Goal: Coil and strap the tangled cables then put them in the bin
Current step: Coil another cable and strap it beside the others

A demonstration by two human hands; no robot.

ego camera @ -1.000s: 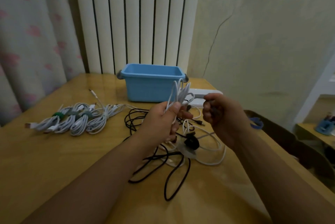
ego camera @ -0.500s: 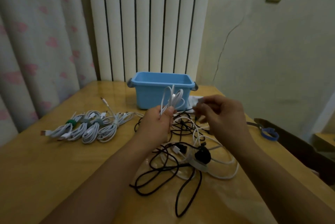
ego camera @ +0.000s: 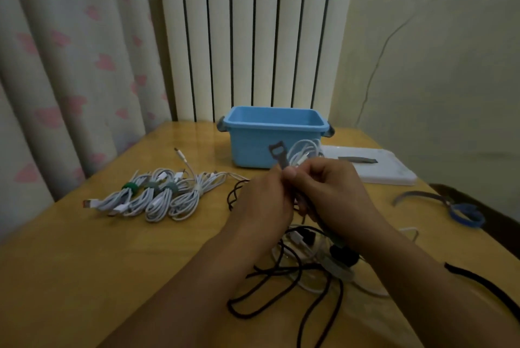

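My left hand (ego camera: 263, 201) and my right hand (ego camera: 329, 192) meet above the table in front of the blue bin (ego camera: 274, 136). Between them they hold a coiled white cable (ego camera: 305, 152) whose loops stick up behind the fingers. A grey strap (ego camera: 278, 154) with a slotted end stands up from the pinch of my right thumb and forefinger. Under my wrists lies a tangle of black and white cables (ego camera: 304, 268). Several strapped white coils (ego camera: 157, 195) lie in a row at the left.
A white flat board (ego camera: 374, 164) with a grey strap on it lies right of the bin. A blue strap (ego camera: 464, 214) and a black strap (ego camera: 484, 285) lie near the table's right edge. A radiator and a curtain stand behind the wooden table (ego camera: 70, 263).
My hands came together over the coil. The grey strap now stands up between them. The camera tilted and moved closer, so the bin sits lower in view.
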